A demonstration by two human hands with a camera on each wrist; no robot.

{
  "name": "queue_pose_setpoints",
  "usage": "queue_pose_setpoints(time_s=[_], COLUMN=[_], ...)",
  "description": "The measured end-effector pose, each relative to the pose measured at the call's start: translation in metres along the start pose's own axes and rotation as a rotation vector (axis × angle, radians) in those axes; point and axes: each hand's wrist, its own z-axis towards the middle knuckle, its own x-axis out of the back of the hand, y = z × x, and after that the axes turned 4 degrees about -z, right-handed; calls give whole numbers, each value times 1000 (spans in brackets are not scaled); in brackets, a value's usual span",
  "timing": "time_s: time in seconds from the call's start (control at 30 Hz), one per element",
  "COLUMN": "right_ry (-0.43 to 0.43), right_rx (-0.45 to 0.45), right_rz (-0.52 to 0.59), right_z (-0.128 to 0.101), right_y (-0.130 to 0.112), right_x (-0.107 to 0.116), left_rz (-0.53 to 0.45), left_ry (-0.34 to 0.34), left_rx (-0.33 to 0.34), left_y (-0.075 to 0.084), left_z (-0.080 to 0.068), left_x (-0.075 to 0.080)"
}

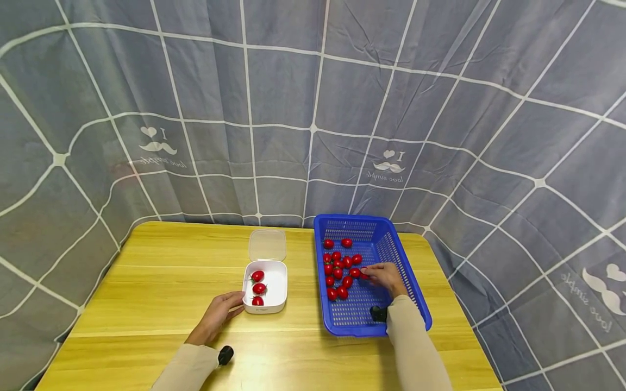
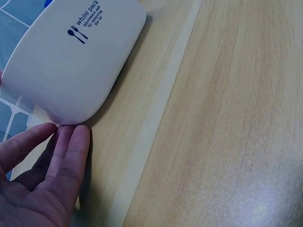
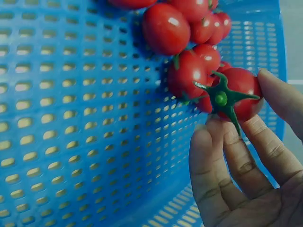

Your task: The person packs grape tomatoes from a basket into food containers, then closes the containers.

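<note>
In the right wrist view, a red cherry tomato [image 3: 242,90] with a green star-shaped stem is pinched between the thumb and fingers of my right hand [image 3: 246,175]. This hand [image 1: 386,276] is inside the blue basket [image 1: 329,326], right beside several other cherry tomatoes [image 1: 338,273]. My left hand [image 1: 221,310] rests its fingertips against the left side of a small white plastic box [image 1: 276,282], fingers nearly straight. Printed words mark the white wall [image 2: 61,61] of this box in the left wrist view. Three cherry tomatoes [image 1: 259,289] lie along the box's left side.
The box's translucent lid [image 1: 267,245] lies folded back behind it. Box and basket stand apart on a wooden table [image 1: 186,260], the basket to the right. A grey curtain with white lines [image 1: 279,152] hangs behind the table and along its sides.
</note>
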Motion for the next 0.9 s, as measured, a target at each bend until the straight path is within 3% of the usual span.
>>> queue_pose_setpoints(time_s=[0.23,0.53,0.9], right_ry=[-15,-94,-148], right_rx=[37,132,242], right_rz=[95,245,290], right_z=[-6,-15,-31], right_y=[-15,-42,-76], right_x=[-3,-8,-20], left_rz=[14,27,34], left_ry=[-10,-25,-11], left_rx=[-1,-3,2], left_y=[0,0,-2], left_z=[0,1,2], left_x=[0,0,0])
